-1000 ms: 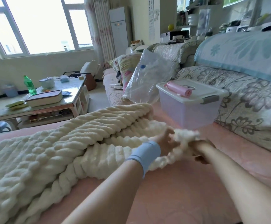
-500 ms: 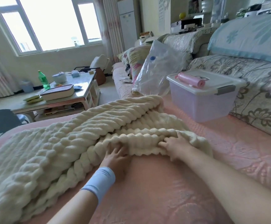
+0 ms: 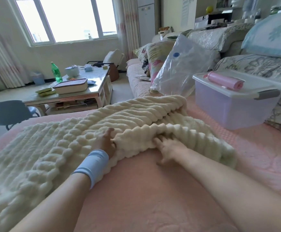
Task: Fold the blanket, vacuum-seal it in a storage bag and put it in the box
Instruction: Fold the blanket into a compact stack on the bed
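Observation:
A cream, bubble-textured blanket (image 3: 56, 148) lies partly folded across the pink sofa cover (image 3: 153, 195). My left hand (image 3: 104, 141), with a blue wristband, sits at the blanket's near fold; its thumb is on top and its fingers are hidden under the fold. Just to the right, my right hand (image 3: 169, 148) is spread on the cover, fingertips tucked against the blanket's edge. A clear storage bag (image 3: 183, 76) with a blue valve leans on the cushions behind. The translucent box (image 3: 231, 108) with a white lid stands to the right.
A pink roll (image 3: 225, 80) lies on the box lid. Floral cushions (image 3: 153, 57) and the sofa back (image 3: 260, 64) run along the right. A coffee table (image 3: 79, 92) with a green bottle (image 3: 56, 72) stands beyond the blanket, and a blue chair (image 3: 7, 113) at left.
Both hands put down the blanket corner they held up at the right end. They then slid left along the near fold, and the left hand now grips it.

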Motion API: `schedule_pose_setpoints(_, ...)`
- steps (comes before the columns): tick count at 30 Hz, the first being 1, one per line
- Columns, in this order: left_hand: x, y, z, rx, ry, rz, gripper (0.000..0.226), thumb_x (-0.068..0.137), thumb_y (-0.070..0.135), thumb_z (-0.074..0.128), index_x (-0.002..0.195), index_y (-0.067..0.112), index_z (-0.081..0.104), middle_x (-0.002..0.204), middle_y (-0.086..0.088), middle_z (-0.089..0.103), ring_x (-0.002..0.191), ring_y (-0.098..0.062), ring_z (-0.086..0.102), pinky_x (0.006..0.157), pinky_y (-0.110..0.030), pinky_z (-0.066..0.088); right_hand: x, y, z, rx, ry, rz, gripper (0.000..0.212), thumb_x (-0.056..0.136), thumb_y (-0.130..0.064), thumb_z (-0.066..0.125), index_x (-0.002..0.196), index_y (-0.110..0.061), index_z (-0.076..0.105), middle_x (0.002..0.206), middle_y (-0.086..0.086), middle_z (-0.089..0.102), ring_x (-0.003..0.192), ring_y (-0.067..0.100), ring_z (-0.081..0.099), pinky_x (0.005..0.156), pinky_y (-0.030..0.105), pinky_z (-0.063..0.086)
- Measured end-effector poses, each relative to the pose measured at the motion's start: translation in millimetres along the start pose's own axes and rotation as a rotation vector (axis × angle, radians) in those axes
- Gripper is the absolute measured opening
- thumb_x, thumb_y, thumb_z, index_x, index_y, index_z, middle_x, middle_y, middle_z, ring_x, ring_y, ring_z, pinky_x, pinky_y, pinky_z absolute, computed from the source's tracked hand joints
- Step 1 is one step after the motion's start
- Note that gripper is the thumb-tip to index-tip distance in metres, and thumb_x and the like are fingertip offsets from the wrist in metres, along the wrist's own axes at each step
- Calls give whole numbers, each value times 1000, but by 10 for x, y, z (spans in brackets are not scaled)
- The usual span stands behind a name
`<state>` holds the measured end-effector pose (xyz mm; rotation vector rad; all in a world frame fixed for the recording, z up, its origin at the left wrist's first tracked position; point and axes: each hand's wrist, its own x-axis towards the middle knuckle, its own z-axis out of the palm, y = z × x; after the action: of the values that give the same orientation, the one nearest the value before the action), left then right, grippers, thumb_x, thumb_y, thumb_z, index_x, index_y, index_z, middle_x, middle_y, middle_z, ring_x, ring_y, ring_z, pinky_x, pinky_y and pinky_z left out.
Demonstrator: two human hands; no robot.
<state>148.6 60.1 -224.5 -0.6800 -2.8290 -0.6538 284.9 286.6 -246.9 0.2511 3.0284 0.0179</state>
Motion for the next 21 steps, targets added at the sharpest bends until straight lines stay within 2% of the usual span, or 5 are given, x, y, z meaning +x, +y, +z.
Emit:
schedule_pose_setpoints(2,18,-54,35,-215,-41,65,50,78,5,64,124,18,50,119,-9,58,95,-27,58,89,-34,50,98,89,7,-217,-4,54,110,80,-59,64,159,-27,-6,167,4,3,154,23,0,120,63,-2)
schedule_pose_setpoints(4,-10,-82,55,-239,-163,183,51,71,11,76,113,20,50,121,-6,50,89,-25,58,87,-38,53,174,153,6,-261,-7,122,107,85,-59,60,158,-31,-13,167,2,-2,154,22,-4,113,72,-5)
schedule_pose_setpoints(10,-135,-178,204,347,-369,232,104,56,36,87,139,43,25,152,2,-2,137,-27,18,110,-39,36,385,-20,20,-361,102,196,56,108,-22,27,157,-40,6,152,16,23,137,34,31,106,55,37)
schedule_pose_setpoints(17,-229,-29,114,453,-193,268,71,87,4,49,146,33,22,133,-9,37,108,-31,54,87,-39,49,219,175,93,-255,-37,381,70,103,-34,36,157,-39,-8,164,10,-3,151,32,5,112,61,29)
schedule_pose_setpoints(21,-173,107,-178,104,-202,137,58,77,10,56,126,32,34,117,-3,60,91,-29,62,75,-35,52,128,279,-41,-203,99,322,61,106,-20,34,156,-40,5,154,14,18,136,35,32,106,45,41)
